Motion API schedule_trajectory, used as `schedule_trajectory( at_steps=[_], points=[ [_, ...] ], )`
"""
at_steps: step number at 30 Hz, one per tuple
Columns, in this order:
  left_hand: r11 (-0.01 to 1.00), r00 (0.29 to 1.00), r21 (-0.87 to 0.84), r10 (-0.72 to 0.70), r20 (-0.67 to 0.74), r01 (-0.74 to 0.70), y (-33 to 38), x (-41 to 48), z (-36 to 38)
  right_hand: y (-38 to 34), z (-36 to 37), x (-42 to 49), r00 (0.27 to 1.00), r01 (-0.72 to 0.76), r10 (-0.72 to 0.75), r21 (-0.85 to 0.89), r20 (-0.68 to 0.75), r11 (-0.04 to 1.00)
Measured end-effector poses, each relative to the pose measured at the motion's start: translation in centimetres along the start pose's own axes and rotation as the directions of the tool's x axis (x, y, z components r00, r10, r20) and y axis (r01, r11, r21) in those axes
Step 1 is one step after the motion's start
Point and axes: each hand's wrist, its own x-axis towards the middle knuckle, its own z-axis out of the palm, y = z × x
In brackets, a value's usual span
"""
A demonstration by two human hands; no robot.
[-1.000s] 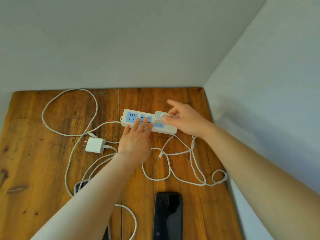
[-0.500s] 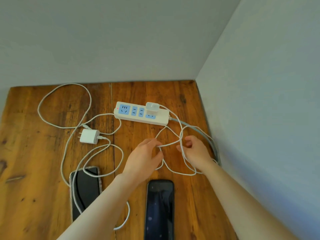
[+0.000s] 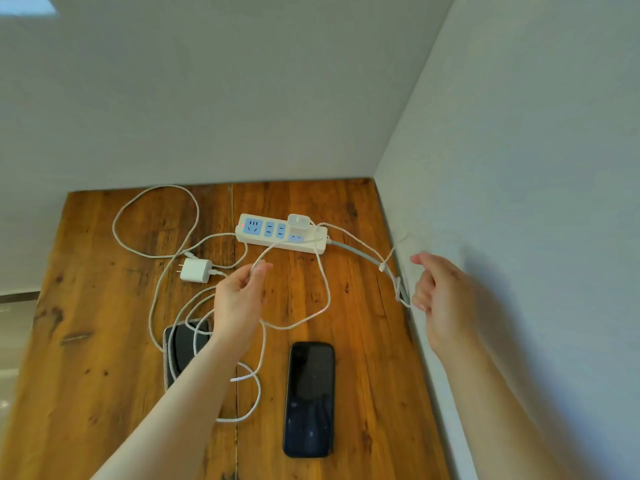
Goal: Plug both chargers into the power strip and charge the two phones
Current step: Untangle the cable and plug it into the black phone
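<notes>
We see loops of thin white charging cable point(image 3: 322, 271) strung across the brown wooden desk point(image 3: 104, 341) between the white power strip point(image 3: 280, 233) and two black phones point(image 3: 309, 398). Bare wood lies open far left; the grey wall point(image 3: 519, 202) closes the right.

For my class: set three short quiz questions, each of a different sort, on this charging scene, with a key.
1. True or false: both chargers sit in the power strip.
2. The left hand pinches: A) a phone B) a white cable C) a charger.
3. Fill in: the loose charger lies on the wooden ____.

Key:
1. False. One charger is plugged in; the other lies unplugged.
2. B, the white cable.
3. table.
</notes>
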Motion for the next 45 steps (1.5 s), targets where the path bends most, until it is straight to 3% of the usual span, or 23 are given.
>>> schedule_trajectory(
  at_steps=[3, 8, 13, 15, 17, 19, 20, 22, 24, 26, 27, 29, 32, 35, 37, 38, 39, 40, 41, 42, 43, 44, 45],
  points=[
    [0.997, 0.999, 0.082, -0.018, 0.041, 0.014, 1.0, -2.0, -0.1, -3.9, -0.9, -3.2, 0.986, 0.122, -0.128, 0.058, 0.110, 0.991],
    [0.968, 0.976, 0.219, 0.077, 0.203, -0.122, 4.9, -4.9, 0.9, -8.1, -1.7, -6.8, 0.959, 0.214, -0.164, -0.211, 0.230, 0.954],
    [0.871, 0.937, 0.414, 0.130, 0.325, -0.265, 7.7, -7.5, 0.8, -10.4, -4.6, -10.4, 0.920, 0.235, -0.184, -0.113, 0.346, 0.965],
    [0.902, 0.880, 0.339, 0.085, 0.468, -0.268, 8.3, -9.5, 0.7, -10.6, -5.9, -11.9, 0.904, 0.234, -0.191, -0.069, 0.383, 0.970],
    [0.974, 0.738, 0.114, 0.070, 0.672, -0.195, 9.0, -11.9, 1.2, -10.2, -6.7, -13.3, 0.887, 0.265, -0.184, -0.139, 0.424, 0.954],
    [0.977, 0.624, 0.022, 0.118, 0.772, -0.212, 9.8, -14.0, 2.3, -9.7, -7.2, -14.3, 0.873, 0.289, -0.158, -0.230, 0.462, 0.929],
    [0.962, 0.606, 0.030, 0.147, 0.782, -0.271, 10.1, -14.7, 2.9, -9.5, -7.5, -14.6, 0.865, 0.292, -0.139, -0.259, 0.482, 0.921],
    [0.938, 0.660, 0.074, 0.181, 0.729, -0.340, 10.6, -15.5, 3.5, -9.0, -8.3, -15.2, 0.867, 0.296, -0.117, -0.312, 0.484, 0.903],
    [0.969, 0.805, 0.053, 0.171, 0.569, -0.243, 10.3, -15.0, 3.3, -8.7, -9.6, -15.3, 0.908, 0.337, -0.156, -0.457, 0.389, 0.823],
    [0.992, 0.937, -0.127, 0.018, 0.348, 0.028, 9.6, -13.3, 2.0, -8.1, -11.1, -15.4, 0.941, 0.336, -0.222, -0.660, 0.254, 0.672],
    [0.938, 0.951, -0.281, -0.118, 0.286, 0.201, 9.1, -12.3, 1.2, -7.8, -11.7, -15.8, 0.949, 0.312, -0.243, -0.735, 0.203, 0.602],
    [0.683, 0.877, -0.550, -0.353, 0.327, 0.480, 7.8, -10.9, -0.4, -7.0, -12.0, -16.8, 0.947, 0.285, -0.280, -0.814, 0.158, 0.507],
    [0.401, 0.761, -0.667, -0.496, 0.418, 0.628, 6.0, -10.4, -2.0, -6.0, -11.4, -18.7, 0.895, 0.291, -0.431, -0.884, 0.116, 0.366],
    [0.354, 0.731, -0.682, -0.553, 0.399, 0.640, 5.1, -10.5, -3.3, -6.2, -11.1, -19.9, 0.794, 0.269, -0.602, -0.937, 0.084, 0.224],
    [0.410, 0.759, -0.670, -0.532, 0.375, 0.619, 4.7, -10.4, -4.1, -6.5, -10.9, -20.7, 0.727, 0.280, -0.683, -0.938, 0.068, 0.204],
    [0.437, 0.774, -0.662, -0.511, 0.374, 0.608, 4.6, -10.4, -4.6, -6.8, -10.8, -21.2, 0.697, 0.307, -0.716, -0.917, 0.035, 0.254],
    [0.448, 0.784, -0.661, -0.489, 0.382, 0.602, 4.4, -10.3, -4.9, -7.2, -10.8, -21.4, 0.688, 0.348, -0.723, -0.846, -0.062, 0.404],
    [0.436, 0.785, -0.669, -0.477, 0.396, 0.602, 4.1, -10.3, -5.3, -7.9, -10.8, -21.5, 0.724, 0.382, -0.657, -0.669, -0.212, 0.637],
    [0.406, 0.781, -0.685, -0.469, 0.411, 0.604, 3.8, -10.2, -5.7, -8.7, -10.8, -21.8, 0.784, 0.417, -0.526, -0.348, -0.330, 0.840],
    [0.382, 0.782, -0.700, -0.457, 0.424, 0.603, 3.4, -10.0, -6.0, -9.6, -10.9, -22.0, 0.852, 0.384, -0.361, -0.016, -0.380, 0.923],
    [0.384, 0.788, -0.703, -0.444, 0.428, 0.598, 3.0, -9.9, -6.4, -10.0, -11.4, -22.2, 0.884, 0.329, -0.249, 0.148, -0.396, 0.933],
    [0.406, 0.795, -0.696, -0.433, 0.425, 0.592, 2.5, -9.6, -6.8, -10.2, -11.9, -22.5, 0.886, 0.276, -0.216, 0.093, -0.410, 0.957],
    [0.447, 0.806, -0.678, -0.422, 0.414, 0.583, 2.1, -9.4, -7.1, -10.0, -12.7, -23.0, 0.868, 0.233, -0.279, -0.160, -0.412, 0.959]
  ],
)
